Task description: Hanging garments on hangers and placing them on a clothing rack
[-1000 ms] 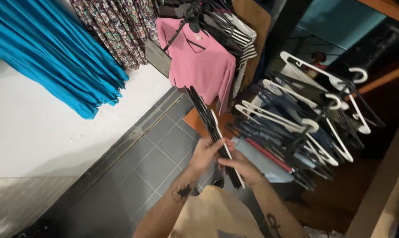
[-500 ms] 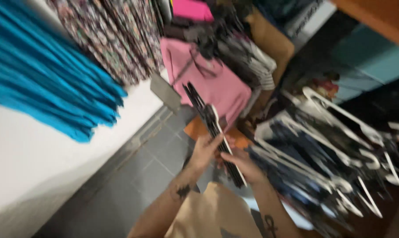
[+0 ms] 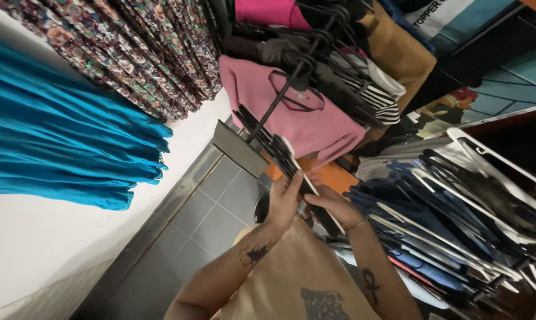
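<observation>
Since a second ago the bundle of hangers [image 3: 291,169] has been kept clamped by the left hand [image 3: 284,201] and right hand [image 3: 333,204], fingers closed, at six o'clock from the pink top [image 3: 306,118], now nearer.

A grey tiled floor [image 3: 212,204] runs below, with an orange patch [image 3: 339,176] on it.

Both hands — left hand [image 3: 284,201], right hand [image 3: 333,204] — slid higher up the hanger stack [image 3: 291,163].
</observation>
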